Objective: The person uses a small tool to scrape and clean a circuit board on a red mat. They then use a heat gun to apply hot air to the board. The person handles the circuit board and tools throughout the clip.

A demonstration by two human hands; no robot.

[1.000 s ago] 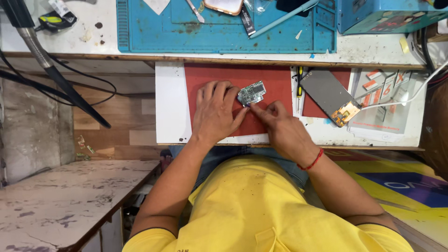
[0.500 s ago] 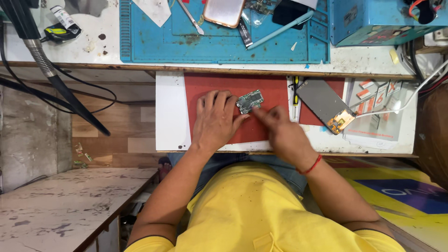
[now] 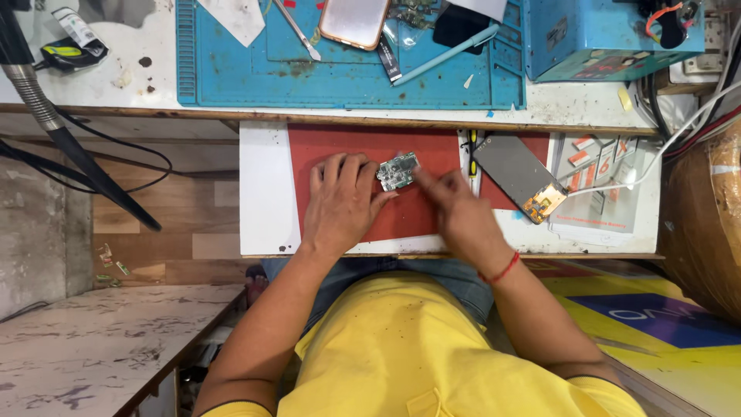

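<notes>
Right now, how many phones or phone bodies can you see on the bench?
2. A phone lies face down on the blue mat at the top; a grey phone body lies right of the red mat. Clutter may hide others.

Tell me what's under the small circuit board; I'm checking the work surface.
The circuit board lies on a red mat, steadied by the left hand. The mat directly beneath it is covered.
</notes>
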